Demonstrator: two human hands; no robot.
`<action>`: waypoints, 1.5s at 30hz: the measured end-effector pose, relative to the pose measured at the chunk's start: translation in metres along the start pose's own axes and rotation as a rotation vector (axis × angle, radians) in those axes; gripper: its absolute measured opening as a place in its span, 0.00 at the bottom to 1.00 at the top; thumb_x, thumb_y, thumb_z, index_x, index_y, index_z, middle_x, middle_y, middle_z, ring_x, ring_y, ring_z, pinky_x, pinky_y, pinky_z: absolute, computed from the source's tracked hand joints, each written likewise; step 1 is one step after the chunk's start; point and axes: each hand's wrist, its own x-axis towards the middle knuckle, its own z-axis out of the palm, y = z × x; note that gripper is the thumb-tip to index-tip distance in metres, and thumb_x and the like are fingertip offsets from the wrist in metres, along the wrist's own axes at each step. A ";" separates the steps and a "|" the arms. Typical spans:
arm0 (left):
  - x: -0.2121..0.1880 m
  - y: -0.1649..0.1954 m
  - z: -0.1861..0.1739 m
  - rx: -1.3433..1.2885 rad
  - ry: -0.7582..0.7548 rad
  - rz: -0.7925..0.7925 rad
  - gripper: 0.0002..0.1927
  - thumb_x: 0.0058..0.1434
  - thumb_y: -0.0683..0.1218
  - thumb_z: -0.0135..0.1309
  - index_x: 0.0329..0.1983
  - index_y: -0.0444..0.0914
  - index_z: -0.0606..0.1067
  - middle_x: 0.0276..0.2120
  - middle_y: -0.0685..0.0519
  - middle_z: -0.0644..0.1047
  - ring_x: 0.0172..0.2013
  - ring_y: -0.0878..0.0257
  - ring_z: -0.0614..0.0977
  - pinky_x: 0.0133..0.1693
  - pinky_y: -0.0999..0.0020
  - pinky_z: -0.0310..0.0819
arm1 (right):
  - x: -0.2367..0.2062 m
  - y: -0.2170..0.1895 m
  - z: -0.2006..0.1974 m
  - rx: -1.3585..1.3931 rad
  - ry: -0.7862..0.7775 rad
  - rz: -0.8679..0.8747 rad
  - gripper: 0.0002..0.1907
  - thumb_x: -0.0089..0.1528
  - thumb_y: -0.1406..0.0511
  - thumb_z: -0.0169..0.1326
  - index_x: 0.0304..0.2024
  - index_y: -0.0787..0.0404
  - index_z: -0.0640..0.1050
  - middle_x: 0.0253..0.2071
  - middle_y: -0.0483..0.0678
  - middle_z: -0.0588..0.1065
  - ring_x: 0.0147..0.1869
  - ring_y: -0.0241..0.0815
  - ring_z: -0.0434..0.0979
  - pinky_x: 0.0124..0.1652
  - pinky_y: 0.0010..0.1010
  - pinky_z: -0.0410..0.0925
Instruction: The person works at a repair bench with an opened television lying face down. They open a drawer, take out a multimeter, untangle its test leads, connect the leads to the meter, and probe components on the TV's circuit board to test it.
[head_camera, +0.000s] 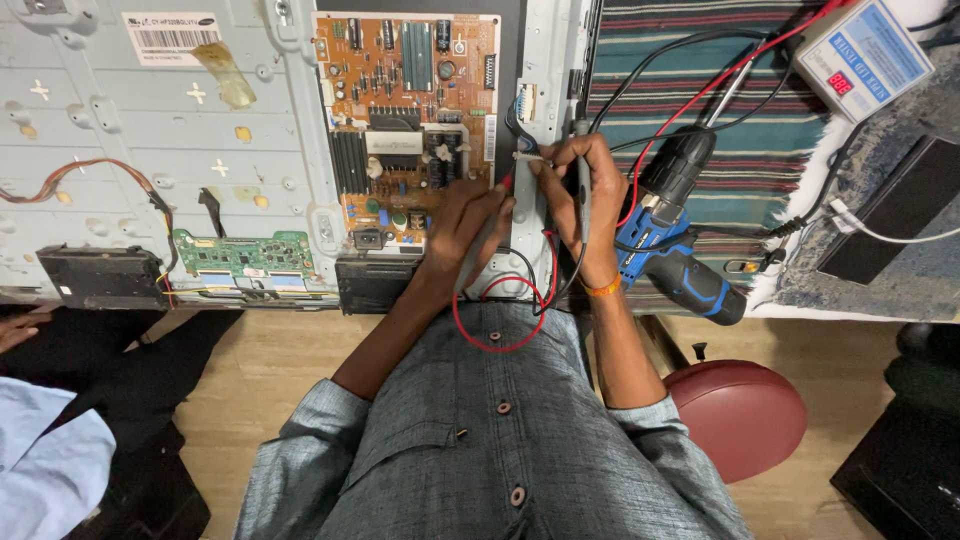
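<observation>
The television back panel (150, 150) lies flat on the bench, pale grey metal with its cover off, and everything else sits in relation to it. Its right-hand edge, a lighter metal strip running top to bottom, is where both hands meet, just right of the orange power board (405, 120) screwed into the panel's middle. That board is crowded with black capacitors, coils and a finned heat sink. Lower on the panel, left of the hands, a smaller green circuit board (240, 255) sits with flat ribbon connectors along its lower edge, and a bundle of coloured wires (90, 175) loops across the panel's left part.

Off the panel's right edge a blue and black cordless drill (670, 230) lies on a striped cloth (700, 60), close beside the right wrist. Further right of the panel, at the top corner, stands a white tester box (865, 55) with a red lit display; red and black leads (500, 320) trail from it down to the hands and curl at the panel's near edge.

The left hand (470, 220) is closed round a red-tipped probe, its tip on the panel's edge strip. The right hand (575, 185) pinches a grey probe (582, 190) upright against a small connector there, fingers curled shut on it
</observation>
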 end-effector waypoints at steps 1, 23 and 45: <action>0.000 0.000 0.000 -0.021 0.004 -0.010 0.17 0.61 0.31 0.65 0.51 0.30 0.74 0.44 0.44 0.74 0.43 0.49 0.80 0.43 0.59 0.77 | 0.000 -0.001 0.001 -0.001 0.008 -0.018 0.14 0.62 0.76 0.64 0.36 0.64 0.69 0.33 0.45 0.74 0.51 0.38 0.84 0.44 0.26 0.73; 0.003 -0.014 0.007 0.023 0.018 0.041 0.10 0.65 0.35 0.62 0.47 0.32 0.75 0.41 0.46 0.72 0.41 0.51 0.77 0.43 0.60 0.74 | -0.001 -0.015 0.006 -0.307 0.020 -0.455 0.15 0.56 0.81 0.61 0.43 0.67 0.75 0.37 0.53 0.73 0.43 0.53 0.72 0.42 0.39 0.66; 0.009 -0.010 0.003 -0.030 -0.016 -0.007 0.09 0.69 0.37 0.58 0.50 0.31 0.73 0.41 0.45 0.72 0.43 0.52 0.77 0.46 0.59 0.73 | 0.001 -0.020 0.002 -0.311 -0.045 -0.465 0.13 0.59 0.77 0.59 0.46 0.68 0.74 0.38 0.54 0.71 0.44 0.56 0.71 0.45 0.40 0.66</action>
